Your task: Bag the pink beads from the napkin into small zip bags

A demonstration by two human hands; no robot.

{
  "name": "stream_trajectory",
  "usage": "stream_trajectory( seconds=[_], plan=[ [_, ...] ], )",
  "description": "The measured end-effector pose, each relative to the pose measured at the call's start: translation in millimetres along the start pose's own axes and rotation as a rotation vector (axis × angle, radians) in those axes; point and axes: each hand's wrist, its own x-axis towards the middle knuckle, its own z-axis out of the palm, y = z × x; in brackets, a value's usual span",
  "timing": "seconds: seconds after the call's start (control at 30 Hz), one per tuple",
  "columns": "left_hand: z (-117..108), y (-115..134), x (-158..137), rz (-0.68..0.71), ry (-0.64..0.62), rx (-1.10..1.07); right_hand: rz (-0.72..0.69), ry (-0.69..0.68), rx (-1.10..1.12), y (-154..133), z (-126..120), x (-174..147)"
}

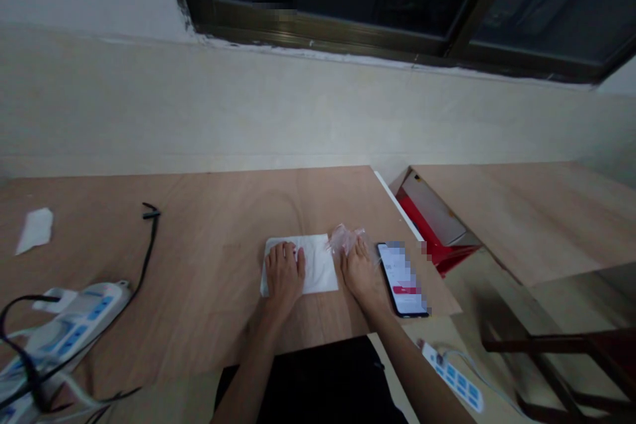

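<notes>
A folded white tissue (319, 265) lies on the wooden table. On its left half rests my left hand (285, 271), palm down, with the fingers stretched out and the thumb apart. Just right of the tissue, crumpled clear plastic film (340, 238) spreads around the fingers of my right hand (358, 268). Those fingers are bent and pressed onto the film; their undersides are hidden. A phone (400, 271) with a lit screen lies close to the right of that hand.
A power strip (94, 308) with plugs and black cable (149, 245) occupies the table's left side, below a scrap of white paper (36, 230). Beyond the table's right edge are a red box (430, 228), a second table (536, 212) and another power strip (454, 377) lower down.
</notes>
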Motion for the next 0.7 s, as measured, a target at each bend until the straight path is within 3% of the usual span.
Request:
stream_trajectory(
  seconds=[0.23, 0.47, 0.7],
  plan=[
    [-1, -1, 0, -0.002, 0.031, -0.021, 0.150, 0.085, 0.013, -1, -24, -4],
    [2, -4, 1, -0.004, 0.027, -0.046, 0.040, -0.062, 0.003, -12, -28, 9],
    [3, -4, 2, -0.003, 0.033, -0.057, -0.036, -0.188, 0.015, -1, -33, 12]
  ],
)
